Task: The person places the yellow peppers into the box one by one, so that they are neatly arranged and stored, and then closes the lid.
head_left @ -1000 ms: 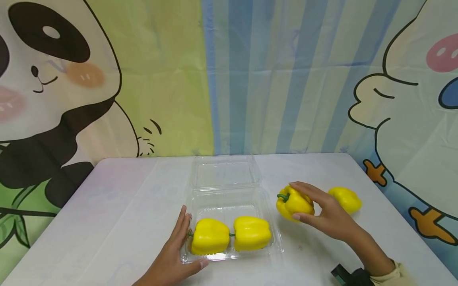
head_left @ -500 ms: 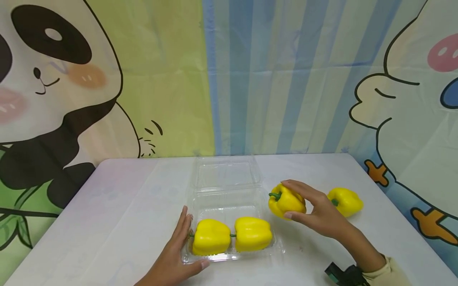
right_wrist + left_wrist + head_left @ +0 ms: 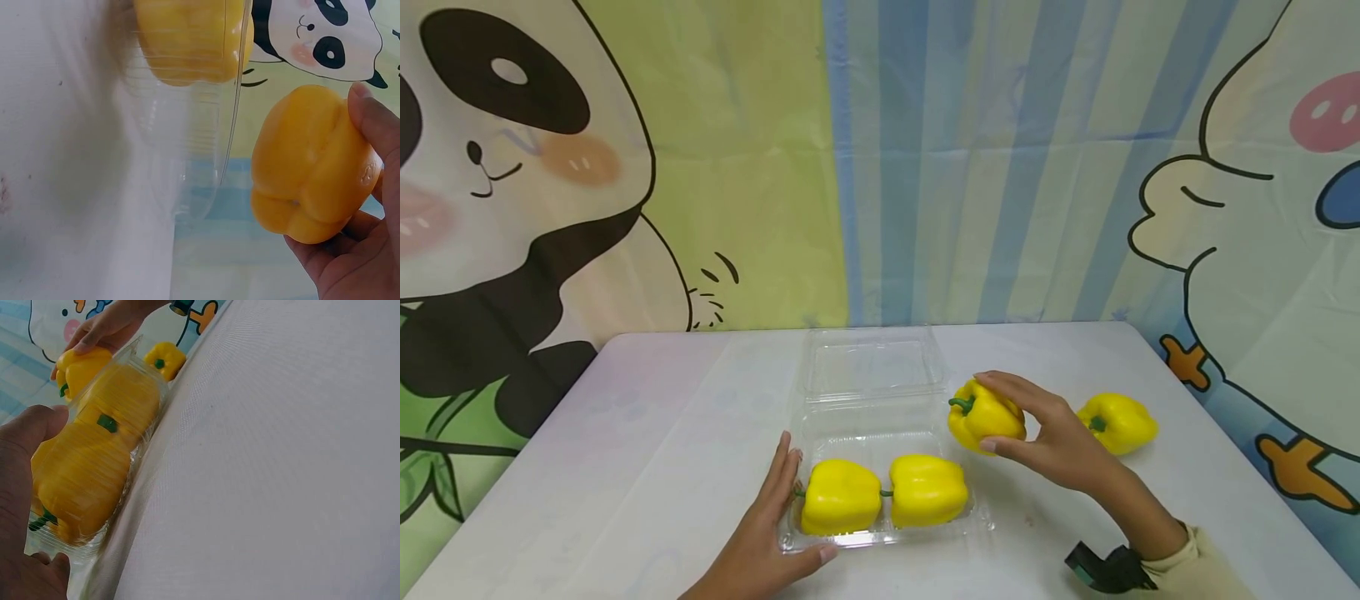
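Observation:
My right hand (image 3: 1052, 437) grips a yellow bell pepper (image 3: 987, 415) between thumb and fingers, its green stem facing left. It is raised beside the right wall of a clear plastic clamshell box (image 3: 865, 446). In the right wrist view the held pepper (image 3: 309, 165) shows its lobed bottom. Two yellow bell peppers lie in the front of the box, a left pepper (image 3: 841, 497) and a right pepper (image 3: 928, 490), stems pointing left. My left hand (image 3: 760, 525) rests against the box's front left corner, fingers straight along the side, thumb at the front edge.
Another yellow bell pepper (image 3: 1118, 423) lies on the white table (image 3: 647, 467) to the right, behind my right hand. The box's lid (image 3: 872, 364) is folded back toward the far edge. A printed cartoon curtain (image 3: 760, 167) hangs behind the table.
My right hand has moved left and slightly up with the bell pepper, nearer to the box. The pepper on the right shows more of itself now. The left hand stays put.

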Available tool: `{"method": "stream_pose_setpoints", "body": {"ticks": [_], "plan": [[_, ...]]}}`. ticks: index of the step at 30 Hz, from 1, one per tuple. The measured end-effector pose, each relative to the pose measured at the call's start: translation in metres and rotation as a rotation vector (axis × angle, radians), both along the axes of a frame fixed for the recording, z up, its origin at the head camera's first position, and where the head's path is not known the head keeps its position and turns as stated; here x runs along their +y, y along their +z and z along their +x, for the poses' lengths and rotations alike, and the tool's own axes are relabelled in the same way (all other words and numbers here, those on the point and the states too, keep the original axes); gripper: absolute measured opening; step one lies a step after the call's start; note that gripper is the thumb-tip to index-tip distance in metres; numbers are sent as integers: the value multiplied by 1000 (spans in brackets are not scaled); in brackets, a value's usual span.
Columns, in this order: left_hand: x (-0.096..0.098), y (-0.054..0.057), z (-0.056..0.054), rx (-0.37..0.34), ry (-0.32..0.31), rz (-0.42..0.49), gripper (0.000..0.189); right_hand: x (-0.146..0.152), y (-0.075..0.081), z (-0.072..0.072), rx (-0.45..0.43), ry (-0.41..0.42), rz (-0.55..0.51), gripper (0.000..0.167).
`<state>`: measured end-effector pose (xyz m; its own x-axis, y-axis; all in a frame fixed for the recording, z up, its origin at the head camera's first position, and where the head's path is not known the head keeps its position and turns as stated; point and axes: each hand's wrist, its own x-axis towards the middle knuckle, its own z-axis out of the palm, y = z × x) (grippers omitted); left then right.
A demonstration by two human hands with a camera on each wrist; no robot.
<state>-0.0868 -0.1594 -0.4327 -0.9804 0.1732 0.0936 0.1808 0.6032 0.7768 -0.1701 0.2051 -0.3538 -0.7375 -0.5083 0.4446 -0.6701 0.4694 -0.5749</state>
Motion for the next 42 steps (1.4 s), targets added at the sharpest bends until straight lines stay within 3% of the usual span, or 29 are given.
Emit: {"method": "stream_pose_setpoints", "body": {"ticks": [12, 23, 42], "plan": [[2, 1, 1, -33, 9, 15, 113, -12, 2, -3, -12, 20, -8, 68], [1, -1, 1, 15, 1, -9, 112, -24, 5, -6, -44, 38, -38, 67], [0, -2, -1, 13, -3, -7, 114, -40, 2, -17, -69, 82, -39, 67]]}}
